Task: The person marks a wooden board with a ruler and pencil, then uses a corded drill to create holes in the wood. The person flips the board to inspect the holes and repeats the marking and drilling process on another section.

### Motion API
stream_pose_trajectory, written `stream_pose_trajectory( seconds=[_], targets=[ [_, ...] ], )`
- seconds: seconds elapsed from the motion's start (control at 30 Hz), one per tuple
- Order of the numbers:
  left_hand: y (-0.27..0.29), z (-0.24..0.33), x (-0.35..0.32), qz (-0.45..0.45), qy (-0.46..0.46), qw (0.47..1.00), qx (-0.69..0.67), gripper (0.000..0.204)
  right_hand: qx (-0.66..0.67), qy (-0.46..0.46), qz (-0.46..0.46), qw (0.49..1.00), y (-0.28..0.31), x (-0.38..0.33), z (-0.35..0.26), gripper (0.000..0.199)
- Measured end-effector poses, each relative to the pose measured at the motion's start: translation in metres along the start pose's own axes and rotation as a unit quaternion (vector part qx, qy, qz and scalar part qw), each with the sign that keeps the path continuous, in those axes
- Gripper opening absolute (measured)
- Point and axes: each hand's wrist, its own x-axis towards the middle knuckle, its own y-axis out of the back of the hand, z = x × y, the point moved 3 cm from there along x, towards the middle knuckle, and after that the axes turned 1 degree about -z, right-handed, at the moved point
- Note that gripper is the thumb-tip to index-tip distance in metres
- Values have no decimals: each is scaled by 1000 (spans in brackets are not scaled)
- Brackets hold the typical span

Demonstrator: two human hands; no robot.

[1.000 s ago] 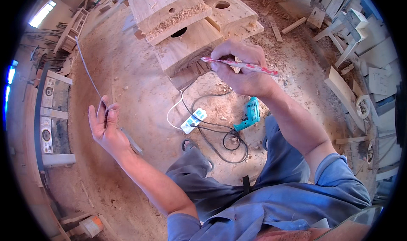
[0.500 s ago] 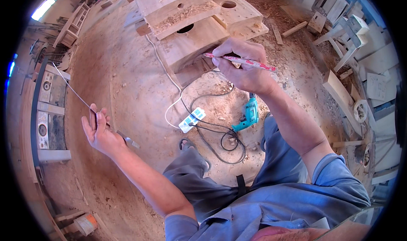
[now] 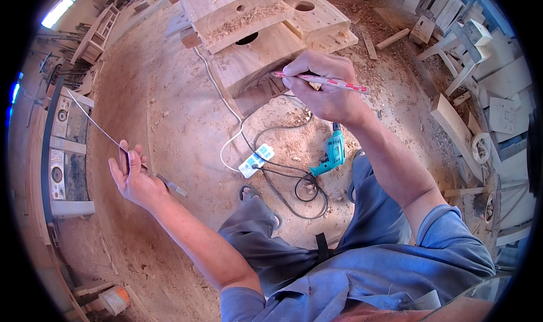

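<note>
My left hand (image 3: 136,177) is closed around a dark-handled tool with a long thin metal blade (image 3: 97,125); its exact kind is not clear. A short flat metal piece (image 3: 174,187) sticks out past the wrist side of that hand. Pinched in my right hand (image 3: 325,87) is a red-and-white pencil (image 3: 339,84), its red tip pointing left. The tip is at the near edge of a thick wooden block (image 3: 260,53) with a dark round hole; whether it touches the wood I cannot tell.
More holed wooden blocks (image 3: 317,22) are stacked beyond, with shavings on them. A teal power drill (image 3: 335,152), a white power strip (image 3: 257,161) and looped dark cable (image 3: 300,211) lie on the dusty floor by my feet. Boards (image 3: 458,132) stand at right; a bucket (image 3: 116,300) is lower left.
My right hand and the pencil have barely shifted. The thin-bladed tool in my left hand has tilted very slightly.
</note>
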Motion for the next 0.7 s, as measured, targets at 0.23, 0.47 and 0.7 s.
stream_pose_trajectory(
  seconds=[0.23, 0.47, 0.7],
  targets=[
    [4, -4, 3, 0, -1, 1000, -12, 76, 9, 3, 0, 1000, 1, 0, 0, 10],
    [6, -3, 2, 2, -1, 1000, -4, 77, -5, -1, 0, 1000, 2, -1, -1, 8],
    [16, 4, 4, 13, -14, 1000, -12, 76, 61, 23, 78, 995, 13, -9, -15, 11]
  ],
)
